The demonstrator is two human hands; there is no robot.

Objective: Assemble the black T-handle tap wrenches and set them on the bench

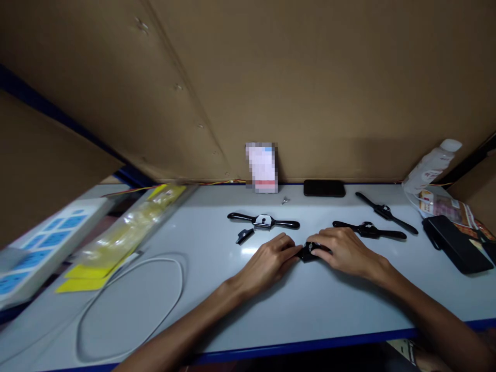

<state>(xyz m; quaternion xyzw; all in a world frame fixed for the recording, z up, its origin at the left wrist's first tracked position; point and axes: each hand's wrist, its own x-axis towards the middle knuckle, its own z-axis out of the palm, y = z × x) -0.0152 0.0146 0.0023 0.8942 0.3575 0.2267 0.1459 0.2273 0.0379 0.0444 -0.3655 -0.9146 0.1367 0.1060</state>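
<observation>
Near the middle of the table, a black spokeshave [308, 253] lies between my two hands. My left hand [273, 256] is closed around its left handle, which is mostly hidden. My right hand [343, 249] grips the right side, fingers bent near the small screw at the centre. Behind my left hand rests another spokeshave [263, 222] with a bare silvery plate on its middle. A loose black cap piece [245, 236] lies just in front of that one. Small metal screws [285, 200] sit farther back. To the right are two more spokeshaves [370, 230] [386, 212] with centre pieces fitted.
A phone with a lit, blurred screen [263, 168] leans on the cardboard wall [329, 93]; a dark phone [324, 188] lies beside it. Right: a plastic bottle [430, 165], a black case [457, 244]. Left: a white cable [180, 289], yellow packaging [127, 232], a blue-and-white box [50, 243].
</observation>
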